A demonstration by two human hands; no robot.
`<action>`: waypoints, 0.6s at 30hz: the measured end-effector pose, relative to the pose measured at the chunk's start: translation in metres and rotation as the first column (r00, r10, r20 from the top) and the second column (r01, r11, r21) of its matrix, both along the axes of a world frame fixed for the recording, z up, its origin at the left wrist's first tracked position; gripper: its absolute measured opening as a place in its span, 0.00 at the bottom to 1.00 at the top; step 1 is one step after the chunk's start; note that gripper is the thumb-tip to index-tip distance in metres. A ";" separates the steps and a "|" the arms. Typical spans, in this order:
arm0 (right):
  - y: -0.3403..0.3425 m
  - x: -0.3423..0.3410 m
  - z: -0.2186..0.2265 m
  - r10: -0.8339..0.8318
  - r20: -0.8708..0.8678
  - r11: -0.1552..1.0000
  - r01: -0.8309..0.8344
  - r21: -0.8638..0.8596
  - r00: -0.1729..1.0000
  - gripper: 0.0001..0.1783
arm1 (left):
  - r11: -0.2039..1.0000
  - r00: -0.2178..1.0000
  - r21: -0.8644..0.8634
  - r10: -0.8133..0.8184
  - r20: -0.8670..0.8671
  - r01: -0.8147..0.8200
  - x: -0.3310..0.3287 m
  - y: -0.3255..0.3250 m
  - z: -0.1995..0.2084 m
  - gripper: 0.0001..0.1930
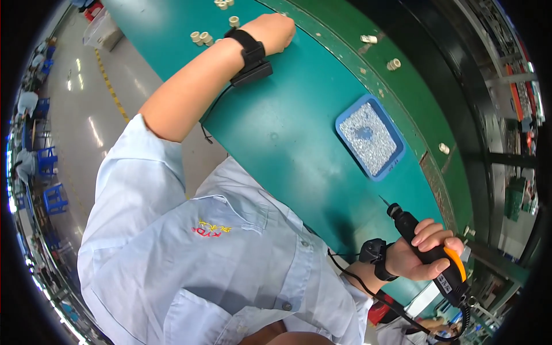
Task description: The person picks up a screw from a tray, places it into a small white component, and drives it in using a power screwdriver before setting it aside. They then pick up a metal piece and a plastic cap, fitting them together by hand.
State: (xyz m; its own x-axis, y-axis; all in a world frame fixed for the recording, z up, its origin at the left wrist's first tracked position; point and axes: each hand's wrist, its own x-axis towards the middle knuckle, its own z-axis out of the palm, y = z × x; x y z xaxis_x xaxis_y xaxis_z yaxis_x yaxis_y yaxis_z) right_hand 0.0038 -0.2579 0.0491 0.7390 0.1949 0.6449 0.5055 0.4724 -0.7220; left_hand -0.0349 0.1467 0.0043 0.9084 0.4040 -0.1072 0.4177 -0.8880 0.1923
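Right hand [422, 253] wrapped around your electric screwdriver [407, 223]; left hand [275, 31] curled — cannot tell if it holds anything.
Screwdriver is near the blue tray [376, 176], bit angled toward it — best to keep your wrist loose, cord slack, bit straight.

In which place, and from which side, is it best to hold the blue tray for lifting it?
Probably at the middles of the two long walls of the blue tray, coming from above: it lies flat, both walls stand clear of other things, and its top is open. Keeping it level seems wise, since small loose silvery pieces cover most of its bottom.
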 end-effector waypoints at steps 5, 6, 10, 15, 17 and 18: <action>-0.001 -0.001 0.000 0.014 -0.005 1.000 -0.014 -0.013 1.000 0.19 | 0.887 0.871 -0.119 -0.400 0.286 0.446 -0.008 -0.106 0.006 0.07; 0.000 -0.002 0.001 0.027 -0.003 1.000 -0.027 -0.005 1.000 0.19 | 0.838 0.829 -0.147 -0.465 0.312 0.526 -0.014 -0.134 0.002 0.06; 0.005 -0.002 0.003 0.061 0.006 0.998 -0.061 -0.021 0.998 0.20 | 0.723 0.754 -0.233 -0.574 0.320 0.650 -0.019 -0.188 -0.025 0.06; -0.001 -0.004 0.004 0.031 -0.008 0.999 -0.031 -0.041 0.999 0.21 | 0.680 0.722 -0.246 -0.631 0.282 0.691 -0.017 -0.192 -0.033 0.05; -0.001 -0.003 0.003 0.031 -0.022 0.999 -0.032 -0.037 0.999 0.21 | 0.663 0.712 -0.263 -0.637 0.295 0.701 -0.016 -0.189 -0.029 0.05; -0.002 -0.002 0.003 0.032 -0.028 0.999 -0.033 -0.034 0.999 0.21 | 0.650 0.705 -0.274 -0.638 0.310 0.708 -0.014 -0.187 -0.025 0.06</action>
